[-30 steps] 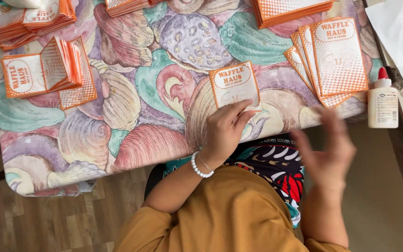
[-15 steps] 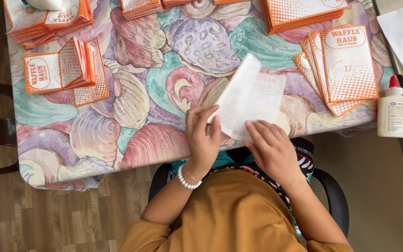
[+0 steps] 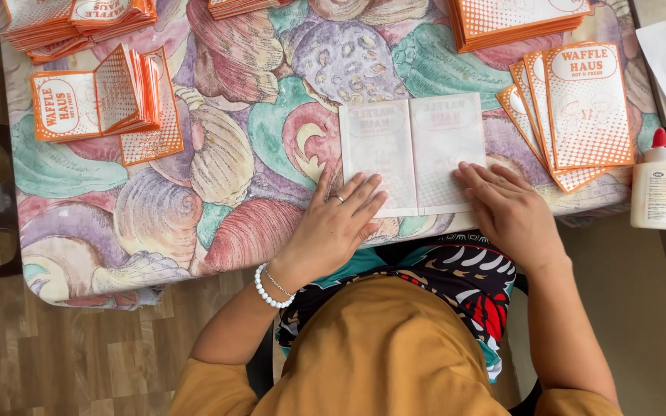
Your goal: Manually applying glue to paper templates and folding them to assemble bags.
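We see the left hand [image 3: 333, 227] and right hand [image 3: 510, 216], fingers spread flat, pressing the unfolded paper bag [image 3: 412, 154]; its centre crease runs away from us, midway between both.

A white paper sheet [image 3: 412, 154], faintly printed and creased down the middle, lies unfolded flat at the table's near edge.

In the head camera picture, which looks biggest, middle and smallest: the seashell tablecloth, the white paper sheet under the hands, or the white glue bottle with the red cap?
1. Seashell-patterned tablecloth, by far the largest.
2. White unfolded paper sheet, pressed flat by both hands.
3. White glue bottle with red cap, smallest.
All sit at about table height, so nearness hardly changes this.
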